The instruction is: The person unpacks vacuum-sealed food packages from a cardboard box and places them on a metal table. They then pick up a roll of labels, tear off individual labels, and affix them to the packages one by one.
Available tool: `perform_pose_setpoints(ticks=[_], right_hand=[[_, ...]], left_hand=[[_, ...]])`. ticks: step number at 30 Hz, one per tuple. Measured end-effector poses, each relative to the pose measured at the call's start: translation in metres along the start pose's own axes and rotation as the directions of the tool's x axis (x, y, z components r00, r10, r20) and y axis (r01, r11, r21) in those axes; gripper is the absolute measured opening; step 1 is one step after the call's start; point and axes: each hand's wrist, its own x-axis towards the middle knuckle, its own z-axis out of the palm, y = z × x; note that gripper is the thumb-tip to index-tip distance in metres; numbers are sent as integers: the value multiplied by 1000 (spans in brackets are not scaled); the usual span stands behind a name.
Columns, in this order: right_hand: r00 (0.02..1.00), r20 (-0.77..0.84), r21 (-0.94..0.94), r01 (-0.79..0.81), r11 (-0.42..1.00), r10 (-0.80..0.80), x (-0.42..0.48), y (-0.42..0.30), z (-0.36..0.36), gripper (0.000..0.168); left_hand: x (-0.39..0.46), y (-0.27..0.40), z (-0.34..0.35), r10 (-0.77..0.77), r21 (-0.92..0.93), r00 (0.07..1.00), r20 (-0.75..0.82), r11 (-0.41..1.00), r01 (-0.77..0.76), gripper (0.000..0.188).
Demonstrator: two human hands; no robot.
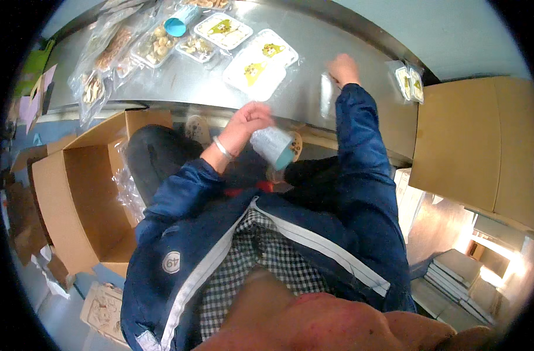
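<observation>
My left hand [250,119] is held over my lap, at the near edge of the metal table, its fingers curled at the top of a pale grey cylinder [269,142] with a teal end. Motion blurs both, and the exact grip is partly hidden. Farther right, my right hand [344,70] is over the metal table [311,44], fingers bent downward. A bright, shiny strip [326,94] shows beside it; whether it is film or a reflection I cannot tell. Between the hands and the packs at left lie white printed packs [254,74], partly overlapping.
Clear bags of dried food [113,48] and mushroom-like packs [155,44] cover the table's left. A teal-ended cylinder [179,24] lies among them. Two small packs [409,82] sit near a cardboard box [456,140] at right. An open carton [95,197] stands at my left.
</observation>
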Motion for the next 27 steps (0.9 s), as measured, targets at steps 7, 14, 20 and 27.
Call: perform_pose_setpoints(ticks=[7,14,20,27], right_hand=[[795,37,899,237,367,-606,-169,-55,-17,62],[921,-49,972,134,194,-386,-238,-41,12,36],[736,-569,512,666,543,-367,-239,-22,37,25],[813,-395,696,569,439,-427,-260,-17,49,27]], left_hand=[[-18,21,-5,156,134,986,58,978,-163,54],[-25,21,46,268,221,955,-124,946,-237,55],[-34,-11,35,20,403,983,-181,914,55,12],[-29,-21,64,-28,199,970,-242,977,78,11]])
